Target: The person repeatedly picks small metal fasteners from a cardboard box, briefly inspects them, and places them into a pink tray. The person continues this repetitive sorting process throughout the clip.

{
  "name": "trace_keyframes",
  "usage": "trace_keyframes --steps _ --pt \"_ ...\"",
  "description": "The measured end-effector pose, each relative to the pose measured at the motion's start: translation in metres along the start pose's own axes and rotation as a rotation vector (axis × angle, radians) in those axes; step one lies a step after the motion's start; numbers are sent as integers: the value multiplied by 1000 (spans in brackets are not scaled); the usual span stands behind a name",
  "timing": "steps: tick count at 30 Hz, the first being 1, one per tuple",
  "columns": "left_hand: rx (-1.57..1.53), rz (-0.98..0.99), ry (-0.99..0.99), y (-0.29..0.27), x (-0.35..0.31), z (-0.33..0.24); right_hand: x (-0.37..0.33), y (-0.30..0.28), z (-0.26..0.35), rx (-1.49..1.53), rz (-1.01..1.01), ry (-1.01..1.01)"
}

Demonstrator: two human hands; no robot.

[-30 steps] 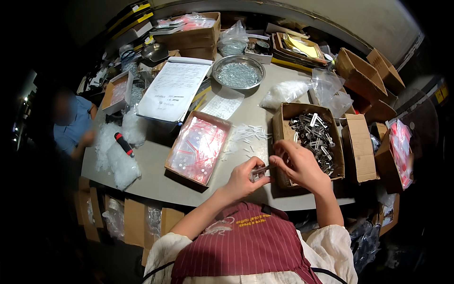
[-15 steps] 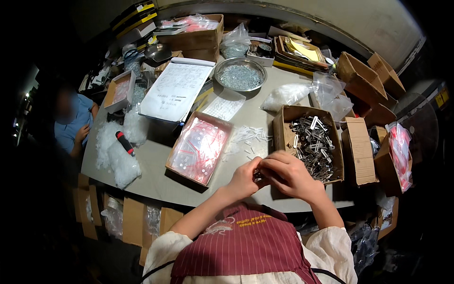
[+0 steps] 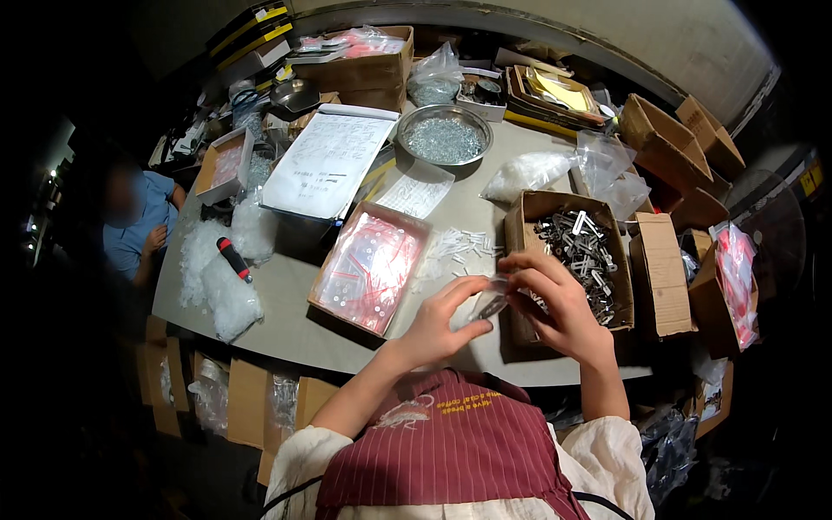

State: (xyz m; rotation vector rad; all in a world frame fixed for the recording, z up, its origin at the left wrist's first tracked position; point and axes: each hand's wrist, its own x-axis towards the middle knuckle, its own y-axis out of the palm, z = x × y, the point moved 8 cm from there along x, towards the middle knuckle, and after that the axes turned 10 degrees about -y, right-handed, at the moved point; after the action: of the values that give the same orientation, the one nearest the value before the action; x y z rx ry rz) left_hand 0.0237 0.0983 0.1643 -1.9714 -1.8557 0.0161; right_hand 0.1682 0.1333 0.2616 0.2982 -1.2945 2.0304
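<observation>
My left hand (image 3: 440, 322) pinches a small clear plastic bag (image 3: 490, 304) between thumb and fingers, above the table's front part. Something dark and metallic shows in or behind the bag, too small to make out. On the bag's right side, my right hand (image 3: 562, 310) has its fingertips at the bag's upper edge. Small shiny metal pieces (image 3: 532, 299) show under its curled fingers. To the right stands a cardboard box (image 3: 518, 227) of loose metal clips (image 3: 582, 251). Left of my hands, a shallow box (image 3: 322, 303) holds red-edged clear bags (image 3: 374, 264).
Small white plastic pieces (image 3: 464, 245) lie beyond my hands. Farther back are a metal bowl (image 3: 444, 160) of small shiny parts and a clipboard with written paper (image 3: 325, 165). A red-and-black tool (image 3: 232, 259) rests on bagged white pieces (image 3: 230, 303). A person in blue (image 3: 139, 225) is at far left.
My hands were close together, hiding what they held. They have moved slightly apart, and the clear bag now shows between them. The view has shifted a little.
</observation>
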Motion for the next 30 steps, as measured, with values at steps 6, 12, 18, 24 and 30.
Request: trace_keyframes --steps 6,12,18,24,30 --pt "-263 -167 -228 -20 -2 7 -12 24 -14 60 -8 164" --pt "-192 -209 -225 -34 -17 2 -2 47 -8 142 -98 166" --pt "-122 -230 -268 -61 -43 5 12 94 -5 253 157 179" --pt "-393 -300 -419 -94 -90 39 42 146 24 243 300 18" --pt "-687 -547 -421 -161 -156 76 73 197 29 356 362 38"
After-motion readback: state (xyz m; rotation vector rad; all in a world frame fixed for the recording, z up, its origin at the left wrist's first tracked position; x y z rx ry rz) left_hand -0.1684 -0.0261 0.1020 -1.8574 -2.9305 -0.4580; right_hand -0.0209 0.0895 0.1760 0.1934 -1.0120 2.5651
